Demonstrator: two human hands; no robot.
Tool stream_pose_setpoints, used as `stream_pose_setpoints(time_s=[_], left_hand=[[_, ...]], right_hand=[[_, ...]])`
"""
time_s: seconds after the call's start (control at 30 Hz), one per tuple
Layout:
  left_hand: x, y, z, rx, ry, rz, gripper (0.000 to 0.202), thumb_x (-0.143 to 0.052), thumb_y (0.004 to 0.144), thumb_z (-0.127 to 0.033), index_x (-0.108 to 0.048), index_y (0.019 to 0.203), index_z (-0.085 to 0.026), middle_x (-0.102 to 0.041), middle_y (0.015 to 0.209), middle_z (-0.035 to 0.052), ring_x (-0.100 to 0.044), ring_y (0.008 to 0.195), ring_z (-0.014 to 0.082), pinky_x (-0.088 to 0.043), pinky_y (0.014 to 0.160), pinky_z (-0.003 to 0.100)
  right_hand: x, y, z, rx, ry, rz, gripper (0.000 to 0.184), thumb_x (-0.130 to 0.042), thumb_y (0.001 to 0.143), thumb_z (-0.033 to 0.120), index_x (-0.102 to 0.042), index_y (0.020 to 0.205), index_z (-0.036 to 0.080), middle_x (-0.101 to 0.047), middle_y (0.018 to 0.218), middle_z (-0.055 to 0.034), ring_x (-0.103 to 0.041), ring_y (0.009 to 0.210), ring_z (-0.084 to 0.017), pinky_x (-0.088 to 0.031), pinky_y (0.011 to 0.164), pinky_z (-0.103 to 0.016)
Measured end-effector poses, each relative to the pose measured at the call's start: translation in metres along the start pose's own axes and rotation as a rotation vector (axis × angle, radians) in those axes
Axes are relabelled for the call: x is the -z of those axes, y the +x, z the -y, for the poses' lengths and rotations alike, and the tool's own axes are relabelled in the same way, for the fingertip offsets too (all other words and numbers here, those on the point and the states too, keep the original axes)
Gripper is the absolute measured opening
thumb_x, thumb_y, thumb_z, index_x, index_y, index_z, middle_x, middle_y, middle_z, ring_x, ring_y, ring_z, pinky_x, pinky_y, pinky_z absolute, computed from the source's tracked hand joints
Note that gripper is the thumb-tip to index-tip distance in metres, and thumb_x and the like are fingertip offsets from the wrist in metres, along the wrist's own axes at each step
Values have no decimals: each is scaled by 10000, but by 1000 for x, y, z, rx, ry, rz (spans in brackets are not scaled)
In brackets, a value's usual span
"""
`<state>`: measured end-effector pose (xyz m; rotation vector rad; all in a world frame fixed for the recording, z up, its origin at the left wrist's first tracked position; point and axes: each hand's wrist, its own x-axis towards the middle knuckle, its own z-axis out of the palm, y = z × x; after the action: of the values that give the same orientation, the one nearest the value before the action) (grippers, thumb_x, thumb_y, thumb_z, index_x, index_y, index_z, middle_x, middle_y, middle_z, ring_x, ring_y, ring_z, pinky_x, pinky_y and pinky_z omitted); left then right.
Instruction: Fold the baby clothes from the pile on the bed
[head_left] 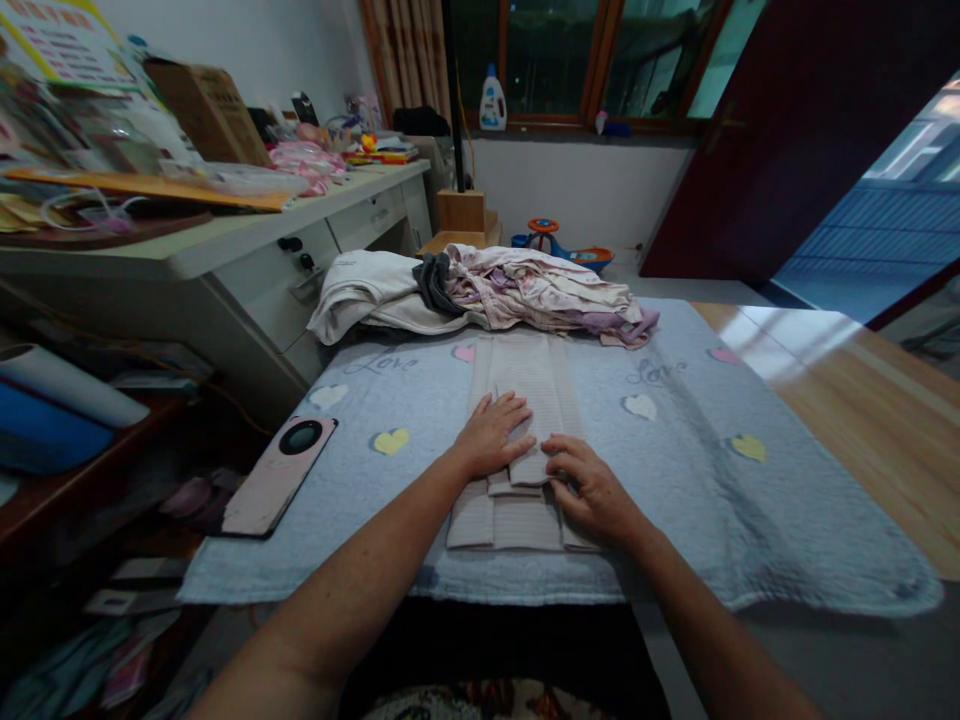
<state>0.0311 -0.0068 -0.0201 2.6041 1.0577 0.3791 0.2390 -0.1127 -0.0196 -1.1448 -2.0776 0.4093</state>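
A beige ribbed garment [517,525] lies folded into a long narrow strip in front of me, its side edges turned inward and a narrower layered part on top. My left hand [495,434] rests flat on the upper layers with fingers spread. At the right edge, my right hand [589,485] has its fingers curled round the layered end of the garment, thumb below and index finger above. Under the garment is a pale blue cloth [420,500] printed with hearts.
Crumpled clothes [517,285] are piled along the cloth's far side. To the left lies a phone [281,480]. A cluttered white desk [247,235] stands at the left, and bare wooden tabletop [832,400] shows at the right. A toy ride-on car [570,252] is on the floor behind.
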Motion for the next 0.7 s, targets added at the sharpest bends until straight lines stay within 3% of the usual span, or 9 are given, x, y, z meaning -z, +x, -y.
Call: stream_pose_setpoints(time_s=[0.2,0.37,0.43,0.53,0.7], left_hand=[[1,-1,0,-13,32,23,629,-512,940,-581,-497,1442,-203,-418,1570,111,-266,1497,293,-138,1217,565],[2,-3,-6,-10,85,63,680,-505,921,-634,-485,1456,-215,-369,1594,127,-241,1501,337,-137,1206,599],[2,-4,-9,-10,101,81,742,-492,901,-686,-468,1470,-212,-340,1606,146,-219,1505,363,-140,1200,611],[3,-7,-13,-28,124,87,810,-474,883,-730,-436,1489,-194,-312,1611,179,-192,1512,372,-124,1201,612],[3,-11,-18,-105,123,94,765,-458,916,-671,-409,1498,-176,-333,1604,168,-218,1511,327,-127,1223,545]], right_hand=[[5,-1,4,30,-69,67,83,-597,847,167,-644,898,212,-618,1262,-126,-514,1275,-271,-425,1074,-497],[10,16,-6,21,-117,67,117,-533,927,210,-641,882,211,-695,1080,-98,-624,1076,-232,-479,990,-446],[9,29,-16,-12,-179,46,160,-489,937,184,-648,941,202,-702,1072,-103,-638,1046,-226,-486,980,-429],[4,50,-39,-70,-284,47,254,-469,932,173,-638,1121,173,-666,1231,-139,-600,1178,-239,-453,1051,-425],[-7,89,-77,-171,-397,113,454,-409,922,141,-525,1361,124,-557,1427,-173,-500,1334,-243,-389,1121,-436]])
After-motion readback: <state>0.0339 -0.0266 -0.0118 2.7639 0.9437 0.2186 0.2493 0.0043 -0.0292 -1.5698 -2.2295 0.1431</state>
